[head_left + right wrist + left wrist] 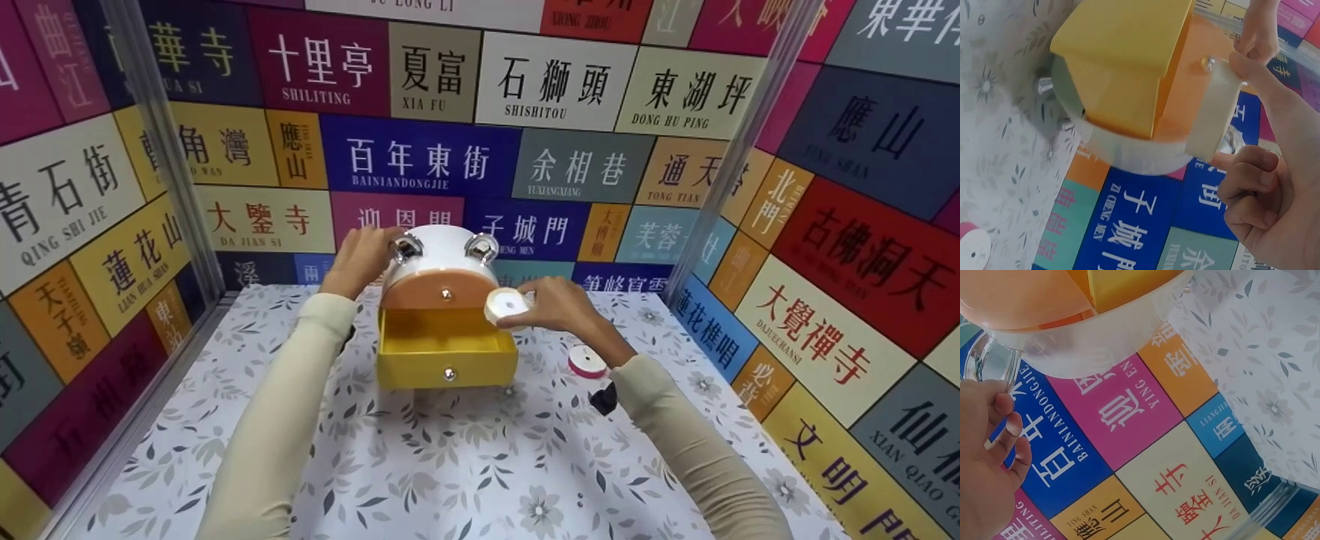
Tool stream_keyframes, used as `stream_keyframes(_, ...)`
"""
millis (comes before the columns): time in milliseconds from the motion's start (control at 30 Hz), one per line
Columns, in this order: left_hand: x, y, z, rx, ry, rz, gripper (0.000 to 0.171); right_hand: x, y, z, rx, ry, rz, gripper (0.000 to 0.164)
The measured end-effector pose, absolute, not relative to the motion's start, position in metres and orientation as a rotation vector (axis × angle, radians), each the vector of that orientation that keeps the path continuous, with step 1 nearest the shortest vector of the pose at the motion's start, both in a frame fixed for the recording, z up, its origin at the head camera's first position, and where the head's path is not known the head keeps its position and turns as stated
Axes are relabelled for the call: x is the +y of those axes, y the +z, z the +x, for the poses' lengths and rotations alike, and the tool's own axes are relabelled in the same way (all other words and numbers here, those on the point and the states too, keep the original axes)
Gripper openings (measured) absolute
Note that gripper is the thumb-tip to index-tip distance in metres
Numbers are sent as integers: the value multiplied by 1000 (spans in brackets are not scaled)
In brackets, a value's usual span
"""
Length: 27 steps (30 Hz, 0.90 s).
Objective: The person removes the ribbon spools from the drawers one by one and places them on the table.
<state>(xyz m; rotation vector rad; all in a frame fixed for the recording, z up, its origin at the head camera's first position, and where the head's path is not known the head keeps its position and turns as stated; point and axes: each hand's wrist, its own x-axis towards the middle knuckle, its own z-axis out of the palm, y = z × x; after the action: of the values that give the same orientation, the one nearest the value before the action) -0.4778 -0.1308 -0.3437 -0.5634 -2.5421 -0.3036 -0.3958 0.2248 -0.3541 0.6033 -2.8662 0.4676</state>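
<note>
On the table stands a small drawer box (pixel 442 251) with a white rounded top and silver ring-shaped ears. Its upper front (pixel 420 289) is orange with a round knob. Below that, the yellow drawer (pixel 412 371) is pulled out, and its visible inside is bare. My left hand (pixel 361 259) grips the box's left silver ear (pixel 994 363), its other fingers loosely curled in the left wrist view. My right hand (pixel 559 306) pinches a cream ribbon spool (pixel 508 304) by its edge, thumb on one side. The spool is in the air by the drawer's right side.
A second ribbon spool (pixel 586 360), white-faced with a red rim, lies on the table right of the box. The table wears a leaf-patterned cloth (pixel 480 465). Sign-printed walls (pixel 420 154) stand behind and at both sides.
</note>
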Motion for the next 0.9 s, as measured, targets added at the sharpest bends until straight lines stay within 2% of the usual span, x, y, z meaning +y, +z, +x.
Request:
stream_keyframes(500,-132,-344,-481,-2594,-332,-538,27,307,-391,-404,-2946,472,325,98)
stream_keyframes(900,-131,-345,-478,-2579,-332,-538,28,371,-456,-397,-3016,440,188,95)
